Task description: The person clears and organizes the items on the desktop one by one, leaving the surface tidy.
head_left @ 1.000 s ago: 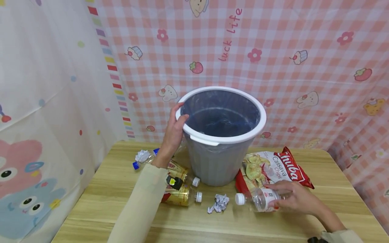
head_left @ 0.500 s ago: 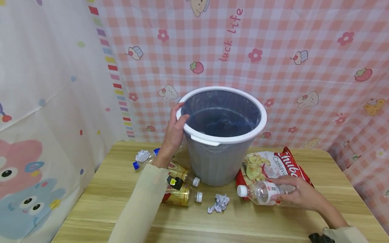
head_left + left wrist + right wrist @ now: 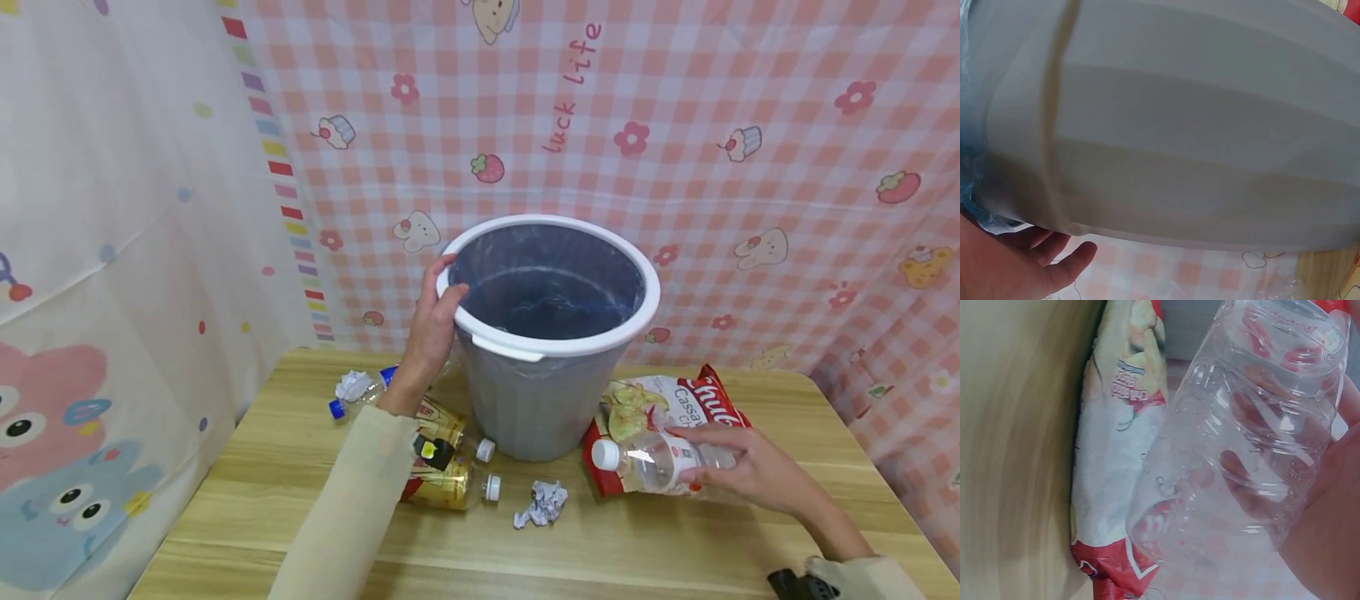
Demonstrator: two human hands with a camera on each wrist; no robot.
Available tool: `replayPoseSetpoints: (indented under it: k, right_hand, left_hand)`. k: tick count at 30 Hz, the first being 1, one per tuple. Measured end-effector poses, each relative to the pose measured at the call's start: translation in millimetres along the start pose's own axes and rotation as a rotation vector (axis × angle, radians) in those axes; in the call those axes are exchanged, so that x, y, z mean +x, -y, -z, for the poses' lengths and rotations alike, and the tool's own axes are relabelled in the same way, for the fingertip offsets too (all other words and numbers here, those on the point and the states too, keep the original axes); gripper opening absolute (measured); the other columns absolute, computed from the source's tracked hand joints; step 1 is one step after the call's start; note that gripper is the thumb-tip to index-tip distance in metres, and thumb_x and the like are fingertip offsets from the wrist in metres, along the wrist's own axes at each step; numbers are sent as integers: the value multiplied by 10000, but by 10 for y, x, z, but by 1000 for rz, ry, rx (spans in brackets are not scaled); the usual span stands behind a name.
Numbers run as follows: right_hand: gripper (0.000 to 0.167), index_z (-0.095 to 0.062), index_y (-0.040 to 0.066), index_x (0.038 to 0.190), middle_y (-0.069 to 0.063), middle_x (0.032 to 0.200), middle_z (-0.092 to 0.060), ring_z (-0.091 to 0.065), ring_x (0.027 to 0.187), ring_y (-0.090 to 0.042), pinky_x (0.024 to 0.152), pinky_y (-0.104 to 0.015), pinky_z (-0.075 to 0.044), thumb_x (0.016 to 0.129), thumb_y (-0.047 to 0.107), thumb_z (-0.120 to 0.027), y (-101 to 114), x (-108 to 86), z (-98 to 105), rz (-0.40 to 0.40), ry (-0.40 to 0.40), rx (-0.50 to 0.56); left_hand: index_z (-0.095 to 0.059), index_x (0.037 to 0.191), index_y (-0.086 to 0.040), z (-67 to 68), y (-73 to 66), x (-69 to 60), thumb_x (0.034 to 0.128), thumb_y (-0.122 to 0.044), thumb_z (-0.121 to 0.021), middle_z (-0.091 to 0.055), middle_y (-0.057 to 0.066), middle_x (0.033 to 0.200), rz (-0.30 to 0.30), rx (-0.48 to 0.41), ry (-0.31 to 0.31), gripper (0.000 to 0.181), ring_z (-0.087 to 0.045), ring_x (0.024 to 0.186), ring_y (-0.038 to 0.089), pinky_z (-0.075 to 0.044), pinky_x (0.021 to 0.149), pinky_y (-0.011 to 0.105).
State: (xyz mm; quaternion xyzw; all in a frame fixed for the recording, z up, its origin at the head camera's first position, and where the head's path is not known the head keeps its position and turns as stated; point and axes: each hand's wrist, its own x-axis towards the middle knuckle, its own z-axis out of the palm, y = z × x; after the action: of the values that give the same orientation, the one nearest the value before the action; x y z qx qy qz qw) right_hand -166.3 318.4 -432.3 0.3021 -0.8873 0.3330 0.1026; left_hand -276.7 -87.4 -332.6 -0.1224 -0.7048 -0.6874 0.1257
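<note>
Left hand on bin rim, right hand gripping clear bottle at bin's 4 o'clock

Clock directions per head view, taken from the bin. Pink checked cloth [image 3: 720,83] at 12, behind everything. Wood table [image 3: 600,567] below. Grey bin [image 3: 525,408], upright on table, white rim [image 3: 558,344], liner inside. Left hand [image 3: 431,329] at rim's 9 o'clock, fingers and thumb clamped on it. Red-and-white chip bag [image 3: 645,400] lying at 3. Two gold-labelled bottles [image 3: 447,490] on their sides at 8, white caps toward 3, partly behind left sleeve [image 3: 352,500]. Clear bottle [image 3: 652,462] at 4, off the table, over bag's near side, white cap toward 9; contact with bag: cannot tell. Right hand [image 3: 757,467] fingers clamped round it. Blue-capped bottles [image 3: 371,390] at 9, mostly hidden by left arm. Crumpled paper [image 3: 543,504] on table at 6; another paper ball [image 3: 352,386] at 9, by the blue caps.
</note>
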Motion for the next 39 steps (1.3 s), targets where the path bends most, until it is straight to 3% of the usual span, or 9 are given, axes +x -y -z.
replayPoseSetpoints:
  k: [6,12,18,22,25,28,31,33,39]
  right_hand:
    - [487,-702,143,1238,146,1124,-686,-587,830,-16,638,-251,-514,772,89,-830,65,7,82,-65,8,54]
    - [499,-658,98,1292,119,931,-718,-652,639,-48,490,-254,-503,815,-5,-765,119,21,177,-95,23,201]
    - [555,-668,101,1282,188,1176,-625,-449,585,17,446,-213,-405,758,-34,-794,140,56,258,-22,-41,140]
    - [561,-668,119,1288,137,1265,-641,-566,926,70,680,-110,-446,760,-14,-804,161,89,310,-19,-40,97]
    - [555,-674,139,1283,79,1300,-648,-476,1212,96,879,-64,-379,763,1,-809,194,117,347,-24,-42,71]
    - [548,-678,101,1270,121,1287,-643,-486,1219,90,910,-54,-379,753,-31,-804,230,147,381,-6,-53,90]
    - [539,-682,72,1254,209,1263,-618,-552,1067,69,776,-98,-443,743,-42,-807,255,162,405,-2,-68,99]
    - [541,-687,98,1256,219,1260,-614,-551,1050,72,761,-109,-441,743,-19,-817,264,168,415,-12,-73,82]
    - [574,-658,72,1291,144,1287,-644,-507,1225,73,946,-54,-368,747,-55,-793,291,221,503,58,-64,71]
  left_hand:
    - [-378,1473,-163,-5,2,2,968,-242,-478,-371,86,1541,8,6,-3,521,-415,1371,236,-333,1143,401]
    - [-384,1464,-157,-18,-10,15,966,-241,-471,-381,91,1533,-3,14,-7,513,-424,1363,237,-335,1142,398]
    - [-383,1465,-164,-28,-16,17,969,-245,-460,-373,74,1544,0,29,-10,509,-407,1377,220,-318,1152,399]
    - [-385,1462,-161,-22,-9,6,970,-228,-457,-374,82,1537,-6,27,-11,502,-409,1370,226,-318,1151,402]
    - [-385,1460,-162,-12,0,13,971,-219,-459,-375,92,1530,-16,16,-5,498,-417,1361,237,-326,1144,401]
    - [-385,1459,-169,-6,1,22,973,-229,-458,-374,91,1529,-15,16,-4,495,-420,1358,236,-331,1140,397]
    - [-387,1458,-176,-6,2,21,975,-230,-457,-373,84,1532,-11,15,-6,491,-411,1365,233,-325,1145,401]
    - [-387,1458,-183,-1,10,16,978,-232,-460,-373,79,1534,-8,20,-5,488,-405,1371,233,-321,1148,410]
    - [-384,1461,-180,-1,7,24,978,-232,-467,-371,84,1536,-17,18,-1,493,-406,1372,240,-321,1148,412]
